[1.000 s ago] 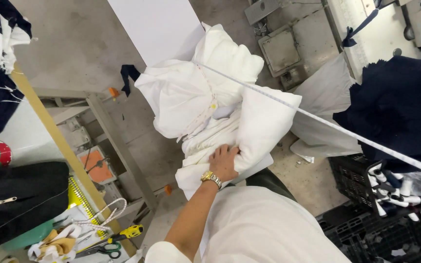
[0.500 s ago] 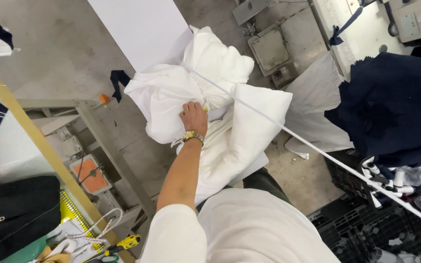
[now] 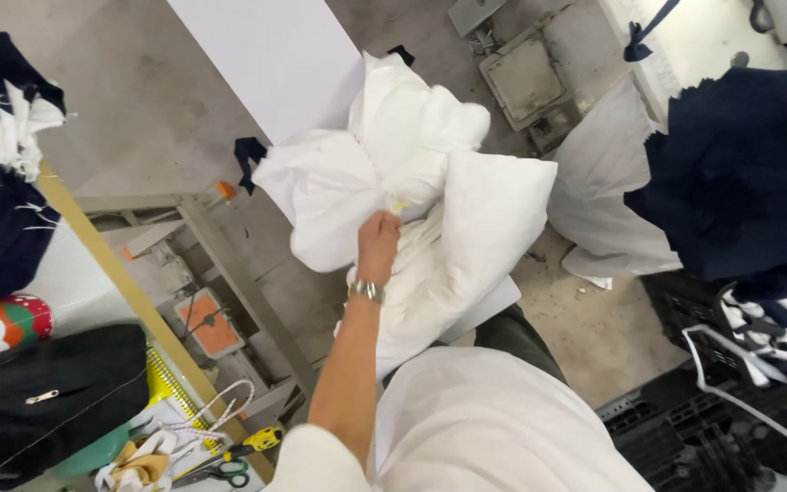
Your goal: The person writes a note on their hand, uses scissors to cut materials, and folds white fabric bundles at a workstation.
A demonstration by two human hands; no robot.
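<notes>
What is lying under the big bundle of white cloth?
Under the white cloth bundle show grey concrete floor and a white sheet. The left hand grips it; the bundle covers whatever lies directly beneath.

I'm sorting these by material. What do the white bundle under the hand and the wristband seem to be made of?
White bundle: soft woven fabric, probably cotton, matte; it creases and bulges under the left hand. Wristband: looks like shiny metal, with bright glints on what seem to be links, though too small to be sure.

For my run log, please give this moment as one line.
left hand: gripping bundle of white cloth pieces | right hand: not in view | silver wristwatch on left wrist | dark navy fabric pile nearby
</notes>
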